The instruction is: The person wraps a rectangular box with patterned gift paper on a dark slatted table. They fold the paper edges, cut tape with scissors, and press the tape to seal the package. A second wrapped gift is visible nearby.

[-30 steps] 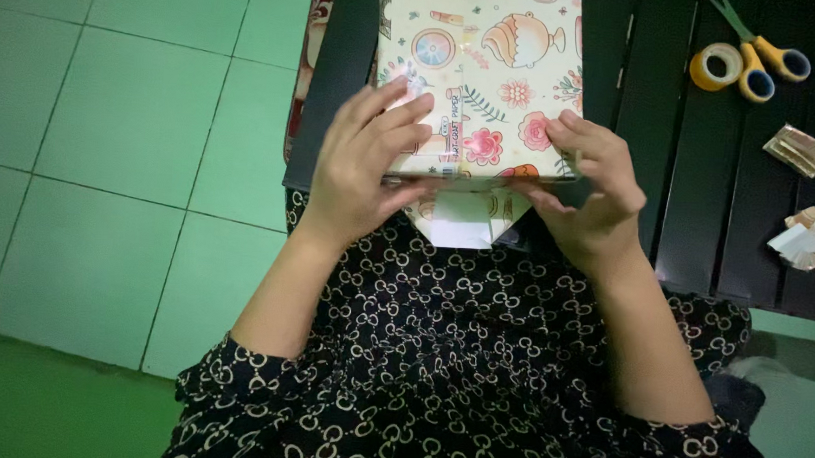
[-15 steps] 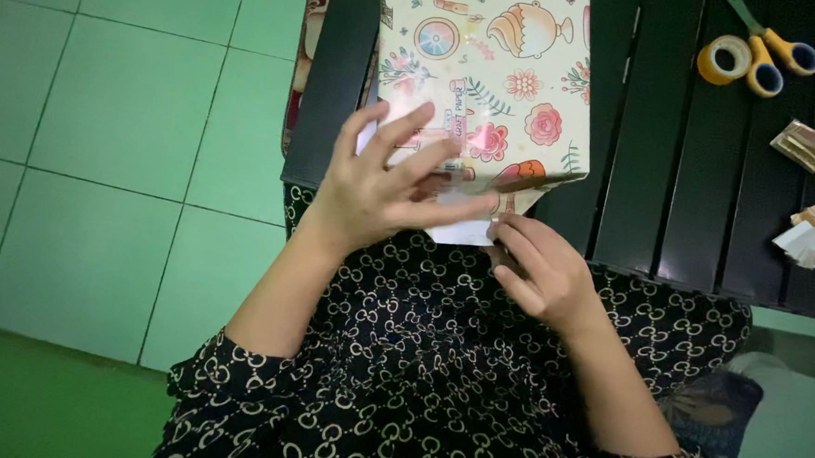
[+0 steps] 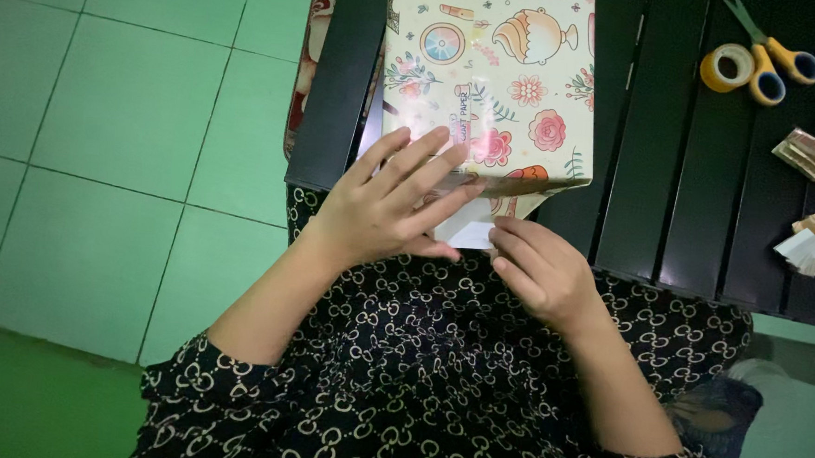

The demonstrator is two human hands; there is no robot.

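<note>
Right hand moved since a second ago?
Yes. The right hand dropped off the wrapped box edge, toward the body, now at the white paper flap below the black table.

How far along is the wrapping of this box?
The top of the box is covered in patterned paper. The left hand presses the near edge flat while the right hand folds the white flap. That end is not closed; tape and scissors lie apart.

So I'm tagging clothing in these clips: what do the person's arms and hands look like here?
Both hands, left and right, are bare: no gloves, and no rings or watch that I can see. The forearms are uncovered; black sleeves with a repeating beige interlocking-ring print begin near the elbows.
</note>
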